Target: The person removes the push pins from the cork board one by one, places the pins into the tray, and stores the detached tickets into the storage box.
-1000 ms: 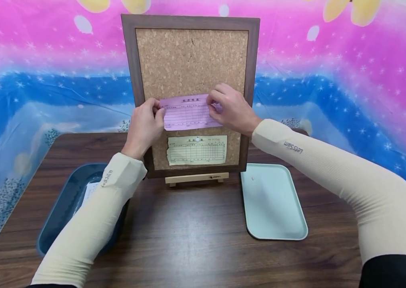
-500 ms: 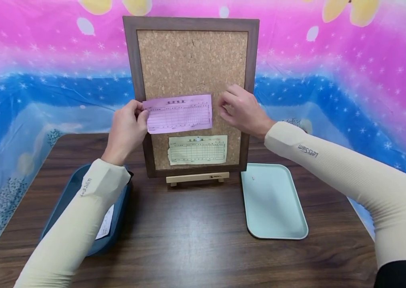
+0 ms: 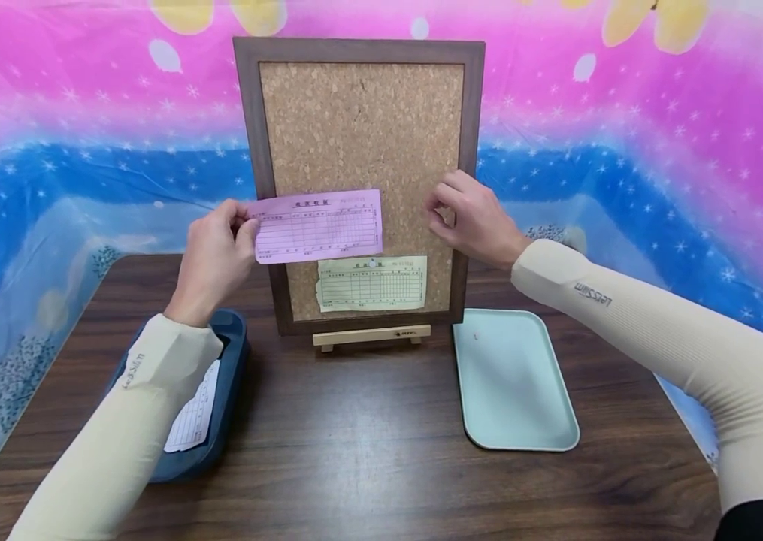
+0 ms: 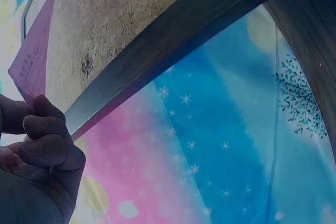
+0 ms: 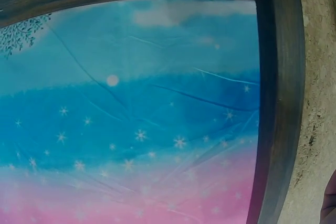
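My left hand (image 3: 208,259) pinches the left end of a purple receipt slip (image 3: 316,227), held in front of the cork board (image 3: 361,128). In the left wrist view the slip (image 4: 38,59) rises from between the thumb and fingers (image 4: 47,148). My right hand (image 3: 479,219) is beside the board's right frame, fingers curled and thumb close to the index finger; no held thing shows there. The right wrist view catches only a sliver of that hand (image 5: 329,203). A pale green receipt slip (image 3: 370,289) hangs low on the board under a white pushpin (image 3: 373,263).
The wood-framed board stands on a small wooden easel (image 3: 372,335). A dark blue tray (image 3: 235,361) with white slips (image 3: 193,413) lies left, partly under my left forearm. A light green tray (image 3: 516,391) lies right, with a tiny object (image 3: 476,336) in it.
Both hands were at the purple slip's ends; the right has let go and moved right. The left has carried the slip leftward and slightly down. More of the dark blue tray's slips now shows.
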A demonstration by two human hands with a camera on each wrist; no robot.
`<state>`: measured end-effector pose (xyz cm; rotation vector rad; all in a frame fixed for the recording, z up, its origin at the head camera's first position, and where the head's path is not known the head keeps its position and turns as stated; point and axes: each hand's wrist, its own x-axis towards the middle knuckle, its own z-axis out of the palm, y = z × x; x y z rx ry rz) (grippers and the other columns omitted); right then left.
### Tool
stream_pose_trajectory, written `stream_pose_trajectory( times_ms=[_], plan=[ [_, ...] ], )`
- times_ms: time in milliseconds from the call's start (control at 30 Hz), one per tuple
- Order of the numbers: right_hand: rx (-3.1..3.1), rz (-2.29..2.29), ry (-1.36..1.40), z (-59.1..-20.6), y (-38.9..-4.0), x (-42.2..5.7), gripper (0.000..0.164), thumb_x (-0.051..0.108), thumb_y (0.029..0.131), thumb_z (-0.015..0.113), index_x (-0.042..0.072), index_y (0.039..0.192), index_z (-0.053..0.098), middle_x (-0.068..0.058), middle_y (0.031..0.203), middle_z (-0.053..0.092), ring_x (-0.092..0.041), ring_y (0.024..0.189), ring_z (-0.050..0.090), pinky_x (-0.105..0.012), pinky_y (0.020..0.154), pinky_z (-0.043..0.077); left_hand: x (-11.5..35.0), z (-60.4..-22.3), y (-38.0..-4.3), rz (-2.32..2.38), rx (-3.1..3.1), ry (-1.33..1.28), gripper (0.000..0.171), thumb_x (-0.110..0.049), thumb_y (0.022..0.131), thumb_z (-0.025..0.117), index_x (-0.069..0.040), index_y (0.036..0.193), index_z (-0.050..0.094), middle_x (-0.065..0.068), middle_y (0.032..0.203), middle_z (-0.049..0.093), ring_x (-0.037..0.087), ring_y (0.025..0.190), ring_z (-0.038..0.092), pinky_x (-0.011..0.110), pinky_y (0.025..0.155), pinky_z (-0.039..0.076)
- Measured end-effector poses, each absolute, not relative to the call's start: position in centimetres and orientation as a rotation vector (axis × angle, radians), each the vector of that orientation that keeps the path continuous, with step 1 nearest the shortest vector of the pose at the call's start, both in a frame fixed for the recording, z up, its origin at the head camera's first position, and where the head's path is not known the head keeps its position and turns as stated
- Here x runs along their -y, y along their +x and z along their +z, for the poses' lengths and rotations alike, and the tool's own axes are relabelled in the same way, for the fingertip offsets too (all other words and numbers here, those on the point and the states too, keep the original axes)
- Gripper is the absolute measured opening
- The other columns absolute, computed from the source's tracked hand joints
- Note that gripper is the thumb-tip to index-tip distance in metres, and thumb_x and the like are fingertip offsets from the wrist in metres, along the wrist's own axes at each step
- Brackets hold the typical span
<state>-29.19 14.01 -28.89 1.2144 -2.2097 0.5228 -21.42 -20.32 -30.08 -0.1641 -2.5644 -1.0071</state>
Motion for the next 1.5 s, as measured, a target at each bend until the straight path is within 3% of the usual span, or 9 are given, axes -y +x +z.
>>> stream_pose_trajectory(
  times_ms=[367,667,1000,1333,1500],
  plan=[
    [2.268,0.522,1.184,-29.8,-29.0,-15.5,0.007,-0.001,0.079,0.063,0.004,0.084,0.061,-0.006,0.083,0.054,-0.019,0.081,0.048,-0.031,0.07,0.04,22.0,-30.1,-20.3,-0.952,2.56,-0.15,0.027,-0.019,0.1,0.045,0.002,0.113,0.055,0.018,0.098,0.06,0.026,0.074,0.054,0.032,0.058,0.042],
    [2.267,0.52,1.171,-30.2,-29.2,-16.4,0.007,-0.001,0.081,0.063,0.004,0.085,0.062,-0.004,0.085,0.055,-0.019,0.083,0.049,-0.032,0.073,0.042,24.2,-29.8,-19.2,-0.894,2.561,-0.09,0.026,-0.021,0.1,0.044,0.0,0.112,0.054,0.019,0.1,0.06,0.028,0.074,0.054,0.024,0.052,0.039],
    [2.331,0.494,1.134,-31.1,-28.7,-17.6,0.007,0.001,0.081,0.065,0.005,0.085,0.061,-0.005,0.087,0.054,-0.019,0.084,0.049,-0.034,0.073,0.043,26.9,-30.2,-17.6,-0.813,2.604,-0.009,0.026,-0.019,0.101,0.041,0.002,0.113,0.053,0.022,0.098,0.058,0.031,0.077,0.052,0.035,0.059,0.04],
    [2.316,0.518,1.132,-32.4,-28.7,-18.5,0.013,-0.002,0.078,0.068,0.006,0.084,0.059,-0.005,0.087,0.054,-0.018,0.084,0.05,-0.034,0.073,0.044,29.3,-30.9,-16.1,-0.81,2.646,0.071,0.032,-0.024,0.101,0.039,0.001,0.115,0.054,0.019,0.097,0.058,0.028,0.078,0.052,0.027,0.055,0.037],
    [2.308,0.534,1.104,-33.1,-28.6,-19.2,0.011,-0.001,0.078,0.067,0.005,0.084,0.061,-0.005,0.086,0.054,-0.019,0.084,0.052,-0.035,0.073,0.045,30.7,-31.2,-15.4,-0.743,2.665,0.101,0.029,-0.02,0.1,0.041,0.002,0.113,0.054,0.022,0.098,0.058,0.031,0.078,0.052,0.03,0.055,0.036]
  ],
)
